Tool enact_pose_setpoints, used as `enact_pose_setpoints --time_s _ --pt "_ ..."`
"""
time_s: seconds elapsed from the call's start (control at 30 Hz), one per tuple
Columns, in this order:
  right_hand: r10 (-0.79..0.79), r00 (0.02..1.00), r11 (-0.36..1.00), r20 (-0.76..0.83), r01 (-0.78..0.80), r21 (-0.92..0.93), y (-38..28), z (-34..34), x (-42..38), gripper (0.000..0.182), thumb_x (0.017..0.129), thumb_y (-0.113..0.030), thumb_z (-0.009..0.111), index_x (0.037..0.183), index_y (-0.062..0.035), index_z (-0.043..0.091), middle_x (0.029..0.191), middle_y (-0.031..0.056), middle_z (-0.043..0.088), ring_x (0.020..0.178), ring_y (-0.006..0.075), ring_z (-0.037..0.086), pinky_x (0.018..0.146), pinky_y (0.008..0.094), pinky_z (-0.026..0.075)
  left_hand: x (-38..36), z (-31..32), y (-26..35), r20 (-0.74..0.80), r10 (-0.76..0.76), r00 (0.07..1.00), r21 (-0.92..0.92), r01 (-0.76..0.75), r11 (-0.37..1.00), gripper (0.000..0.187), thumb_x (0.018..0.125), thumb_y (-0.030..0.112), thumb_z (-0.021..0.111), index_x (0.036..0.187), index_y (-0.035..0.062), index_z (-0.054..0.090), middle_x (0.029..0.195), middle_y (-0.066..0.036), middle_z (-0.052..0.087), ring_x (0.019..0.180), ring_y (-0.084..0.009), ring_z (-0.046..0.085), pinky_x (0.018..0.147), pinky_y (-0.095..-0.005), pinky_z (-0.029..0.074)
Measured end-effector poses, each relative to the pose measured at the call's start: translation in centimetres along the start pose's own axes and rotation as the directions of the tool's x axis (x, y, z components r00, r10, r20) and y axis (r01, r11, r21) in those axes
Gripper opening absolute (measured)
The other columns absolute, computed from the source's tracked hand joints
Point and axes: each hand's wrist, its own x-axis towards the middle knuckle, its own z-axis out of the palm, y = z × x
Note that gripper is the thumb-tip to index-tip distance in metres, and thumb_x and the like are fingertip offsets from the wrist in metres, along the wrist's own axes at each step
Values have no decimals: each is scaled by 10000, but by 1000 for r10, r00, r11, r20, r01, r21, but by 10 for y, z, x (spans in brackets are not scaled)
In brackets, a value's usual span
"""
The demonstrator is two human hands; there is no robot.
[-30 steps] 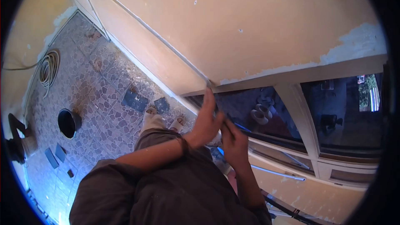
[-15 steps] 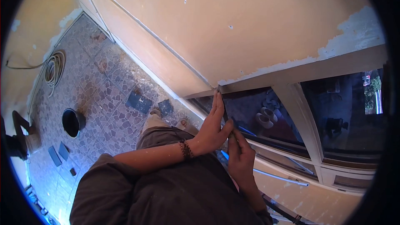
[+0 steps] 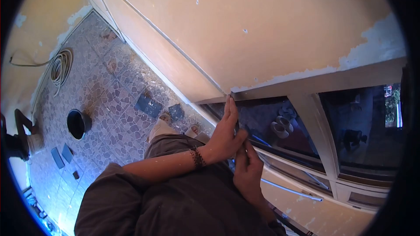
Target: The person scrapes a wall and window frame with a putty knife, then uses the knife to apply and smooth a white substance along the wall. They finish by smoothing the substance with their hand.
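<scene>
My left hand [image 3: 224, 133], with a beaded bracelet [image 3: 198, 156] at the wrist, reaches up to the edge of the window frame [image 3: 271, 88]. Its fingers are straight and held together along a thin dark tool [image 3: 237, 126], with the thumb across it. Just below, my right hand [image 3: 248, 170] is closed around the tool's lower end. Most of the tool is hidden by my fingers, so its tip cannot be made out. My left fingertips are where the frame meets the wall [image 3: 210, 39], beside a ragged whitish strip.
Dark window panes [image 3: 367, 140] and a blue-lit pipe [image 3: 293, 188] are at the right. On the patterned floor [image 3: 113, 122] are a coiled hose [image 3: 60, 67], a black bucket [image 3: 76, 124] and flat dark pieces [image 3: 148, 105]. A person [image 3: 17, 142] is at the far left edge.
The view has shifted slightly. My right hand and the lower end of the tool have moved a little left, while my left fingertips stay by the frame's corner.
</scene>
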Motion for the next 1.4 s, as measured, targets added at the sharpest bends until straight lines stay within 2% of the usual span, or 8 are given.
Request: enact_pose_setpoints --time_s 0.13,0.3,0.33,0.4,0.47,0.57,1.1,1.4 --pt "139 990 979 36 -143 142 -1 0 -4 313 951 -79 508 1216 82 550 1004 232 668 949 271 673 795 323 507 -4 -3 3 8 -43 999 -80 44 996 845 796 44 538 1473 -45 41 1496 -320 195 1103 -335 585 705 -301 516" --pt "-48 999 992 22 45 117 0 13 24 307 953 -86 503 1205 79 558 1015 244 664 969 284 669 800 340 509 15 -6 -11 -150 -97 984 -58 90 994 813 814 43 533 1474 -45 67 1496 -298 227 1002 -266 615 683 -299 516" --pt "-96 995 990 36 92 105 0 20 29 305 953 -88 502 1202 79 560 1024 248 661 974 289 667 804 343 508 16 -8 -13 -137 -112 984 -60 105 993 809 819 44 532 1473 -48 65 1488 -300 243 1023 -270 604 712 -304 512" --pt "-122 993 991 -1 122 47 14 11 15 308 962 -90 500 1233 42 561 826 77 582 738 115 522 632 251 419 11 -13 -6 -68 -113 991 -63 109 992 802 828 45 529 1469 -55 59 1469 -310 275 1097 -292 572 795 -320 500" --pt "-91 996 994 6 90 58 15 0 11 306 961 -88 499 1231 42 563 840 83 575 743 127 519 639 249 416 -4 11 -6 -147 120 982 81 -109 991 799 836 51 534 1464 -64 53 1425 -342 320 1298 -371 417 996 -365 402" --pt "-8 999 993 45 2 116 4 -8 9 303 952 -79 496 1200 82 559 1061 266 638 991 319 658 828 335 497 2 11 -2 -184 -41 982 -150 14 989 792 840 54 527 1462 -70 52 1433 -350 297 1365 -393 305 1068 -365 321" --pt "-13 1000 999 21 14 -51 -22 -9 2 324 942 -61 495 1222 97 534 1019 256 648 959 290 664 820 344 499 -1 -2 9 -70 36 997 -180 -48 982 774 850 46 486 1459 -76 23 1493 -339 161 1385 -368 270 1037 -320 349" --pt "103 995 995 -6 -103 10 -15 -8 -6 300 929 -58 513 1186 86 570 1017 270 650 978 349 660 824 346 503 -7 -4 10 -21 -14 1000 -266 8 964 745 893 73 515 1462 -71 56 1442 -345 290 1372 -373 296 1065 -355 324"
